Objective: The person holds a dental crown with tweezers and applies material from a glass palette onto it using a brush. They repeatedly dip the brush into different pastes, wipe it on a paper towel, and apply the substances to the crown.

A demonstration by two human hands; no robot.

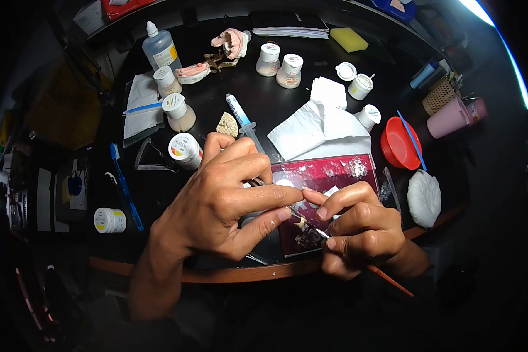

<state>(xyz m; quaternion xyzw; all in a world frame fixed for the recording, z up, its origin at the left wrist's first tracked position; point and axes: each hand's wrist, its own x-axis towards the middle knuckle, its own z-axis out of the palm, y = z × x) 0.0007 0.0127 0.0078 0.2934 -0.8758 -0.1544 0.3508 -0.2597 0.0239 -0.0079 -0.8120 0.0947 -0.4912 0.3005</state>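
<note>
Both sets of fingers are clamped: left hand (pixel 229 199) pinches the tooth (pixel 300 222); right hand's (pixel 361 229) brush (pixel 387 280) trails toward 4 o'clock.

Likely dental lab: jaw casts (pixel 229 44), powder jars (pixel 280 64), syringe (pixel 240 114).

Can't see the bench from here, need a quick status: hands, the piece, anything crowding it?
Left hand pinching a thin metal tool. Right hand holding a brush to the small tooth piece. Below: maroon mixing slab. Syringe, jar close behind.
</note>
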